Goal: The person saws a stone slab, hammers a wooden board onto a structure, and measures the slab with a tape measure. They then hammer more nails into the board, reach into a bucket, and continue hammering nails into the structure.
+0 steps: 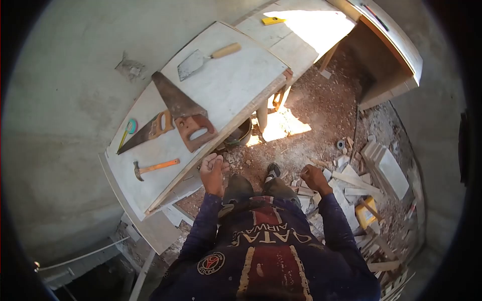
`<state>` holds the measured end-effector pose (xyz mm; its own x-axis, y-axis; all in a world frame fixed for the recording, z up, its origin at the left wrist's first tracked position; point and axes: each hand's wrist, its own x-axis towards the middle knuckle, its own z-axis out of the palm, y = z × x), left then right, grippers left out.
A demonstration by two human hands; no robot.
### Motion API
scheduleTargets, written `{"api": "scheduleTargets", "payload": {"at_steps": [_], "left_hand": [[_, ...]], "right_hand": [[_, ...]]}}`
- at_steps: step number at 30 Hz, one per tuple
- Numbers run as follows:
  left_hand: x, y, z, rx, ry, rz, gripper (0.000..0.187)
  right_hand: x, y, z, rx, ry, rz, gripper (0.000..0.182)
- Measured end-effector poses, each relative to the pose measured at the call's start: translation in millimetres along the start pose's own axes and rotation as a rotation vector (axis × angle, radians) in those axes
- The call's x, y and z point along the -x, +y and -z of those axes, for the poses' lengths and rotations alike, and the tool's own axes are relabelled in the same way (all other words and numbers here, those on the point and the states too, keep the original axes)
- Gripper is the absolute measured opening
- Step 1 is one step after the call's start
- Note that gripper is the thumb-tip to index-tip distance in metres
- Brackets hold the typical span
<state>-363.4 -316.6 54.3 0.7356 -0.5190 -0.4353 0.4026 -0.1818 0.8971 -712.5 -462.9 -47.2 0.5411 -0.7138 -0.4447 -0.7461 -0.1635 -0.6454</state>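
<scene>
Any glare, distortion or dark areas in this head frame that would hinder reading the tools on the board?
Head view: strong fisheye bend with black corners; sun patch on the far board blown out; the two saws, hammer and trowel evenly lit and sharp; lower left in deep shadow.

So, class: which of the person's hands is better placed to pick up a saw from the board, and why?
Left. The left hand hovers at the board's edge, close to the nearer saw's handle; the right hand is over the rubble, away from the board.

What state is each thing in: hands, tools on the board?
left hand: curled loosely, holding nothing, beside the board's edge
right hand: closed, apparently holding nothing
board: flat, carrying tools
two saws: lying flat, overlapping
hammer: lying flat
trowel: lying flat
</scene>
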Motion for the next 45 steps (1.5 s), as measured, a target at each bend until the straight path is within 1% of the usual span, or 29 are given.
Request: {"api": "scheduleTargets", "payload": {"at_steps": [1, 2, 5, 6, 8, 10, 11, 12, 13, 14, 15, 17, 18, 20, 21, 23, 25, 26, 28, 31, 33, 35, 38, 39, 40, 41, 42, 44, 45], "left_hand": [[-3, 3, 4, 0.119, 0.066, 0.045, 0.026], [-5, 5, 9, 0.141, 0.115, 0.038, 0.021], [-6, 23, 16, 0.247, 0.229, 0.034, 0.024], [-10, 25, 19, 0.267, 0.251, 0.024, 0.024], [-16, 26, 25, 0.233, 0.263, -0.039, 0.031], [-18, 31, 23, 0.231, 0.260, -0.047, 0.035], [-20, 35, 21, 0.212, 0.246, -0.052, 0.038], [-21, 37, 19, 0.227, 0.248, -0.055, 0.038], [-22, 38, 17, 0.221, 0.238, -0.060, 0.041], [-24, 39, 16, 0.217, 0.229, -0.064, 0.044], [-25, 35, 19, 0.232, 0.234, -0.064, 0.044], [-33, 28, 26, 0.075, 0.258, -0.084, 0.034], [-35, 31, 27, 0.090, 0.275, -0.079, 0.034], [-35, 36, 37, 0.057, 0.165, -0.036, 0.033], [-35, 38, 38, 0.068, 0.196, -0.032, 0.033], [-36, 45, 38, -0.006, 0.109, -0.019, 0.031], [-35, 48, 41, -0.089, 0.131, -0.048, 0.033], [-33, 51, 47, -0.087, 0.175, -0.039, 0.033], [-35, 55, 43, -0.229, 0.151, -0.149, 0.030], [-34, 58, 44, -0.189, 0.107, -0.120, 0.026], [-35, 58, 43, -0.199, -0.009, -0.073, 0.023], [-31, 44, 40, -0.344, -0.168, -0.173, 0.018], [-27, 53, 15, -0.443, -0.455, -0.018, 0.015], [-28, 55, 5, -0.461, -0.547, 0.036, 0.014], [-31, 51, -8, -0.501, -0.697, 0.049, 0.014], [-33, 49, -18, -0.587, -0.771, -0.117, 0.014], [-36, 48, -28, -0.657, -0.828, -0.291, 0.014], [-39, 53, -51, -0.758, -1.013, -0.227, 0.014], [-39, 55, -62, -0.820, -1.088, -0.177, 0.013]], "right_hand": [[-7, -9, 9, -0.009, -0.020, -0.032, 0.026], [-15, -19, 16, 0.008, -0.044, -0.001, 0.026], [-41, -75, 33, -0.022, -0.088, 0.084, 0.027], [-53, -96, 36, -0.060, -0.067, 0.145, 0.028], [-73, -139, 39, -0.147, -0.041, 0.290, 0.025], [-89, -192, 40, -0.135, 0.002, 0.441, 0.021], [-95, -218, 38, -0.057, 0.069, 0.590, 0.021], [-96, -248, 39, -0.064, 0.064, 0.672, 0.022], [-106, -260, 25, 0.063, 0.121, 0.759, 0.027], [-106, -282, 19, 0.141, 0.226, 0.895, 0.036], [-106, -312, 25, 0.169, 0.067, 0.952, 0.045], [-111, -344, 12, 0.261, 0.089, 1.081, 0.049], [-117, -348, 5, 0.270, 0.071, 1.093, 0.049], [-128, -350, -17, 0.498, -0.013, 1.087, 0.048], [-130, -349, -24, 0.497, -0.040, 1.109, 0.048], [-138, -346, -32, 0.661, 0.042, 1.063, 0.043], [-141, -350, -28, 0.585, 0.016, 1.011, 0.027], [-143, -349, -23, 0.577, 0.016, 1.014, 0.026], [-151, -347, -13, 0.587, 0.025, 0.996, 0.025], [-157, -335, 16, 0.614, 0.067, 0.890, 0.028], [-159, -341, 32, 0.546, 0.042, 0.925, 0.038], [-148, -349, 52, 0.279, 0.000, 0.875, 0.035], [-144, -315, 67, 0.047, 0.100, 0.818, 0.024], [-138, -305, 73, -0.023, 0.082, 0.741, 0.021], [-133, -289, 73, -0.075, 0.142, 0.700, 0.021], [-127, -269, 70, -0.136, 0.195, 0.673, 0.023], [-116, -246, 69, -0.157, 0.281, 0.586, 0.023], [-98, -210, 54, -0.180, 0.170, 0.321, 0.028], [-89, -188, 45, -0.224, 0.221, 0.280, 0.028]]}}
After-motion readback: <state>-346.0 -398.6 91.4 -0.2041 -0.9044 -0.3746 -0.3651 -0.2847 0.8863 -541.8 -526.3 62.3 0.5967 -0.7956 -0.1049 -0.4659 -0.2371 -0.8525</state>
